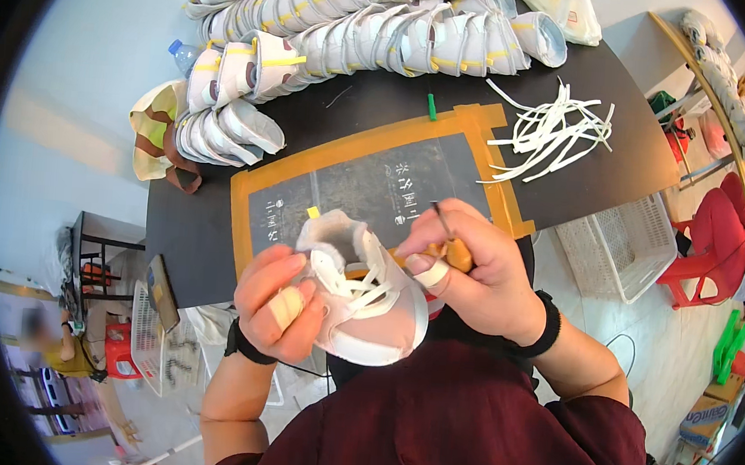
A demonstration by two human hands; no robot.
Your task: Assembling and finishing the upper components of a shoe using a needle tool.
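Note:
In front of my chest, my left hand (276, 308) grips a pale pink and white shoe (374, 336) by its side, its toe pointing toward me and its padded collar away. White laces (358, 294) cross over the shoe's tongue. My right hand (486, 271) is closed round the wooden handle of an awl (457, 256), whose thin dark shaft points up and away from the shoe. Its thumb, wrapped in a pale band, is close to the laced side; I cannot tell whether it touches. A similar band wraps a finger of my left hand.
Rows of nested pale shoes (412, 41) line the dark table's (637, 156) far side. A pile of white laces (552, 133) lies at right, a green stick (431, 107) near the orange-taped mat (350, 179). White baskets (622, 250) stand on the floor. Other people sit at far left and right.

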